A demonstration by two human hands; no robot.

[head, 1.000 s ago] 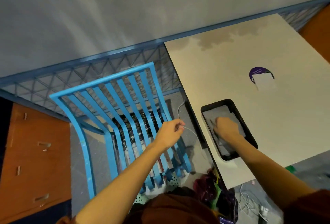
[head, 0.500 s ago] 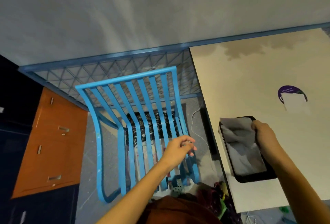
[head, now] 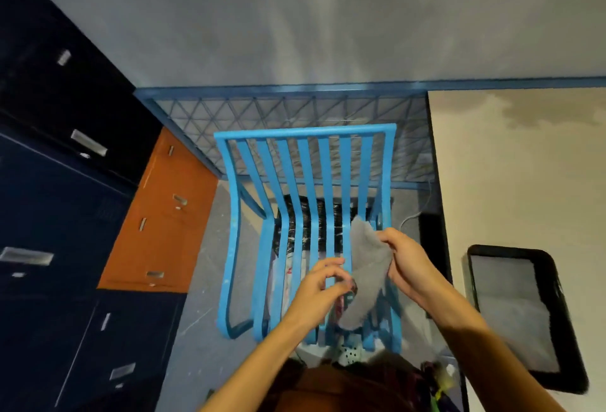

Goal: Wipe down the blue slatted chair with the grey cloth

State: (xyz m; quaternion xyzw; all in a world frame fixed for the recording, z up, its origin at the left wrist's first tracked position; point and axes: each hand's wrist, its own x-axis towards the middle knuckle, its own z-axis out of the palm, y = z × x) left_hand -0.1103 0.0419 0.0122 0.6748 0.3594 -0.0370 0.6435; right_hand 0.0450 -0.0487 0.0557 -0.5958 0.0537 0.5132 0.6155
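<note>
Chair: blue slatted metal chair (head: 303,165), its seat end nearest the person.
Tray: black rectangular tray (head: 508,250), right of the chair.
Cloth: grey cloth (head: 367,264), hanging above the chair's seat.
Right hand (head: 410,264): fingers pinch the cloth.
Left hand (head: 318,293): over the seat, fingers loosely curled, empty.

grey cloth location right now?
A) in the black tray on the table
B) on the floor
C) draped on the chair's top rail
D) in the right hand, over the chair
D: the right hand grips the grey cloth above the seat slats of the blue chair, and the black tray on the table holds no cloth.
</note>
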